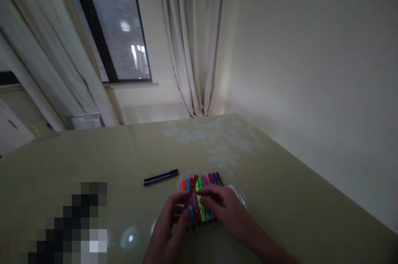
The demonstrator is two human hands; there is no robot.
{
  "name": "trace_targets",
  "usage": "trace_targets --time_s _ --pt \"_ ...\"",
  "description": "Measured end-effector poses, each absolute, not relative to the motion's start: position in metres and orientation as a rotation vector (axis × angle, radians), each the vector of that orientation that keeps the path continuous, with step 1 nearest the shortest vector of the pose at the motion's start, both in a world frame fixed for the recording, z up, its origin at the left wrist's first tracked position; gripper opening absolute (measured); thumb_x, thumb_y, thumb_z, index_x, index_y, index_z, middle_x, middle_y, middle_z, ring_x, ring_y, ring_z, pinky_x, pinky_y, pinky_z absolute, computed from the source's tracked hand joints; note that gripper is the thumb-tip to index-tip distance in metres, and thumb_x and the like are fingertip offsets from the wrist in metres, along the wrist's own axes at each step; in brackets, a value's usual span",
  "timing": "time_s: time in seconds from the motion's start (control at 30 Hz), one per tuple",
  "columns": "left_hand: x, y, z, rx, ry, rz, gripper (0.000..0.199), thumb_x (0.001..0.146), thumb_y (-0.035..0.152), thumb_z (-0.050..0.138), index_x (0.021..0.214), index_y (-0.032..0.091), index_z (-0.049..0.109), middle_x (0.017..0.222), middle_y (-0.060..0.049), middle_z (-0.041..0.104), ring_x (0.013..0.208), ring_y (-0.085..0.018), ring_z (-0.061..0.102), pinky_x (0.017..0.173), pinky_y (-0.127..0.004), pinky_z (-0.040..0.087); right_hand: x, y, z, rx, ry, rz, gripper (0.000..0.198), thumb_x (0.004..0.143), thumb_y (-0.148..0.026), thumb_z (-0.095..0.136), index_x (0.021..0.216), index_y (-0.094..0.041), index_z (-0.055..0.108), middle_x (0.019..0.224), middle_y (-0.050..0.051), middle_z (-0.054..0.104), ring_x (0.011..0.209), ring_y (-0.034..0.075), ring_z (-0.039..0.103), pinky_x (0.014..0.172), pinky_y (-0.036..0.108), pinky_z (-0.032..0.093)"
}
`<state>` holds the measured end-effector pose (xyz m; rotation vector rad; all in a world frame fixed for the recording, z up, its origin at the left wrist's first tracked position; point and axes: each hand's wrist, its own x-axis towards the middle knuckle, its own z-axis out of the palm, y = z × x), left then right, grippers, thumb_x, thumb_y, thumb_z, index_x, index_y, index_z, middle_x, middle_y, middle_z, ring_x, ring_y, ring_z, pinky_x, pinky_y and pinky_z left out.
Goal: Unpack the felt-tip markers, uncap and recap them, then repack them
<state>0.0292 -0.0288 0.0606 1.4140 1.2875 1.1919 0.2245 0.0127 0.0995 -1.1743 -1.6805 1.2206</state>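
Pinching a dark red marker [192,189] between thumb and fingers, the left hand [170,224] comes in from seven o'clock, its grip closed round the lower part. The marker is slim and straight, one deep colour along the stretch that shows, and leans with its upper end towards one o'clock, across the line of the markers beneath it. It is over the left part of a clear plastic case [231,179].

From four o'clock the right hand [225,208] reaches over that case, fingers bent, thumb and forefinger tips close together beside the yellow marker [202,214]; whether they have hold of anything, I cannot tell.

Inside the case the markers stand in a row, upper ends pointing just short of twelve o'clock: reading from nine towards three, orange [183,186], blue [188,185], red, yellow, green [200,183] and pink, with black lower ends on several. Towards one o'clock come magenta [211,179], dark blue and dark green [219,178], their lower parts hidden by the right hand. At ten o'clock from the case, two dark pens [161,177] lie side by side on the table [124,164]
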Motion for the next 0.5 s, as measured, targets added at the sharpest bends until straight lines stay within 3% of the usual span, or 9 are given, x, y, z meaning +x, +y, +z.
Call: trace_targets --time_s 0.23,0.5 --pt "0.034 -0.031 0.060 1.462 1.238 1.186 0.029 0.088 0.046 0.071 0.107 0.025 0.067 0.085 -0.002 0.075 0.078 -0.020 0.071 0.074 -0.029 0.054 0.208 0.008 0.087 -1.051 -1.411 1.426 0.036 0.087 -0.053 0.075 0.096 -0.019 0.078 0.086 0.003 0.073 0.082 0.020 0.066 0.077 0.031 0.052" --pt "0.033 -0.030 0.057 1.591 1.301 1.226 0.027 0.084 0.035 0.076 0.107 0.025 0.067 0.087 0.000 0.074 0.071 -0.017 0.065 0.065 -0.027 0.053 0.206 0.009 0.086 -0.946 -1.333 1.565 0.042 0.083 -0.055 0.078 0.105 -0.019 0.079 0.093 0.005 0.075 0.092 0.024 0.069 0.085 0.035 0.053"
